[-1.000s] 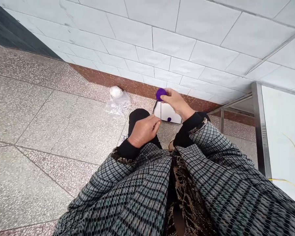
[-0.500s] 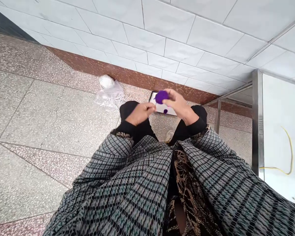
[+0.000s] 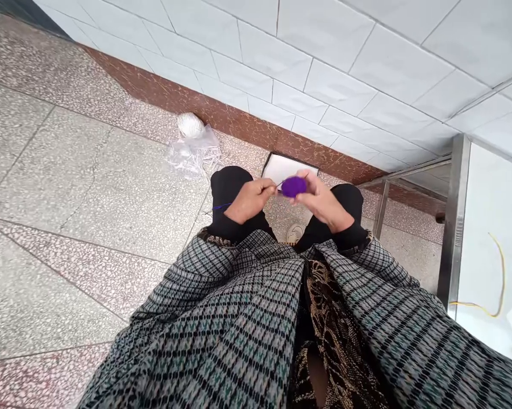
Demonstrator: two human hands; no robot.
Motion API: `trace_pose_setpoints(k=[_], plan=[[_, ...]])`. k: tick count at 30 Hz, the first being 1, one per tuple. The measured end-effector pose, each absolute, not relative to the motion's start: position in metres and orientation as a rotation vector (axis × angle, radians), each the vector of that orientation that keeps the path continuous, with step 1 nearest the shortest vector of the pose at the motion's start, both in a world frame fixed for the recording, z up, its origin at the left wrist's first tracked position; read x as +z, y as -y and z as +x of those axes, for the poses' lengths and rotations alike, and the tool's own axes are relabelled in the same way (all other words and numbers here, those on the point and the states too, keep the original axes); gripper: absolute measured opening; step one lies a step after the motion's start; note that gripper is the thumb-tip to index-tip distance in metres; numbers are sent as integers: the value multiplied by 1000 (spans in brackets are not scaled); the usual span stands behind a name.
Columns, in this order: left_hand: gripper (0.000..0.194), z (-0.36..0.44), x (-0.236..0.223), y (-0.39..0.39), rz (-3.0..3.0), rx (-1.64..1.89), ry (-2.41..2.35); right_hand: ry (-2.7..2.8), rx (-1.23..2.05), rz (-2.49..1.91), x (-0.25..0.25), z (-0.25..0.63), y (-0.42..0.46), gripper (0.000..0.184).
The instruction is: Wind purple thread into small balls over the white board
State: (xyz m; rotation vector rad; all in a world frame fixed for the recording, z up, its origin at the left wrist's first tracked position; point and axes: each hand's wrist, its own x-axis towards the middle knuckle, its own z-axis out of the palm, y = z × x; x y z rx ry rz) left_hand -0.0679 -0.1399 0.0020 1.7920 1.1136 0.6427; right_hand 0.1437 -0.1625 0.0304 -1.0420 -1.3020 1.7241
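A purple round piece (image 3: 294,187), seemingly made of yarn, is held between the thumb and fingers of my right hand (image 3: 324,205). My left hand (image 3: 249,200) is closed in a pinch just left of it, with a thin dark strand or tool stretching from the fingertips to the piece; which it is I cannot tell. Over my left knee lies a purple-blue yarn strand (image 3: 222,206). Behind both hands, on the floor, is a white panel with a black edge (image 3: 281,166), partly covered by them.
On the floor to the left sit a ball of white yarn (image 3: 191,125) and a clear plastic bag (image 3: 185,156) with white strands. A tiled wall (image 3: 247,74) rises ahead. At the right stands a metal-edged white table (image 3: 486,199) bearing a yellow cord (image 3: 503,272).
The purple piece and both hands have come slightly lower and to the right in view. The piece now looks more tilted. The small purple thing seen on the white panel is now hidden.
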Motion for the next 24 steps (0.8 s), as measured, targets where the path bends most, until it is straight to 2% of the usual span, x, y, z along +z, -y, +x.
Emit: trace_pose_setpoints(k=[3,7,10,13,17,20,22,24], plan=[[25,-47,5,159,1867,533,-872,1178,1513,-1154,37,148,143,49],[24,-46,28,160,2077,515,-804,1434,1332,-1445,23,153,131,39],[23,-62,36,141,2086,591,-934,1706,1643,-1383,21,155,144,38],[23,-71,27,127,1966,652,-1033,1596,1903,-1096,33,156,160,46],[27,-57,18,139,1822,613,-992,1292,1581,-1100,49,160,150,55],[32,-47,33,154,1861,490,-739,1327,1274,-1266,49,164,130,50],[34,-50,47,156,1869,463,-704,1463,1247,-1369,46,164,125,47],[34,-59,55,149,1849,511,-768,1645,1415,-1359,44,164,131,47]])
